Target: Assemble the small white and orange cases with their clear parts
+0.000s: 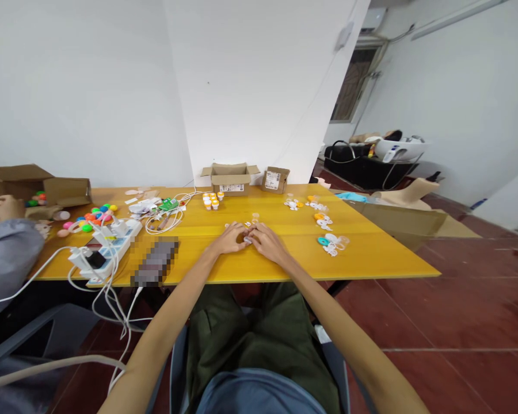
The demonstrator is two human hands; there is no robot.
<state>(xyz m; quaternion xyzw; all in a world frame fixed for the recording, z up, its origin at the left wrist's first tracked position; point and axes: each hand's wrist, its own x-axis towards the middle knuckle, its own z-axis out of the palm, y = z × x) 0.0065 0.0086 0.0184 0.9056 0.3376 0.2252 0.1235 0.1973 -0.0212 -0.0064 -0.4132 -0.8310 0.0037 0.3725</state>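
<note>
Both hands meet over the bench [371,256], near the front edge. Right hand [267,244]: fingers curled, thumb and fingertips pinching small whitish piece [247,240], mostly hidden. Left hand [229,240]: half-curled, fingertips at the same piece, can't tell if gripping. Clear cup [255,215] just beyond. Orange-and-white tubs [214,204] farther back, left; teal disc [323,241] with white parts [330,250] right.

A yellow table [371,259], cardboard boxes [231,179] and grouped plastic parts [330,249] suggest a makeshift workroom.
</note>
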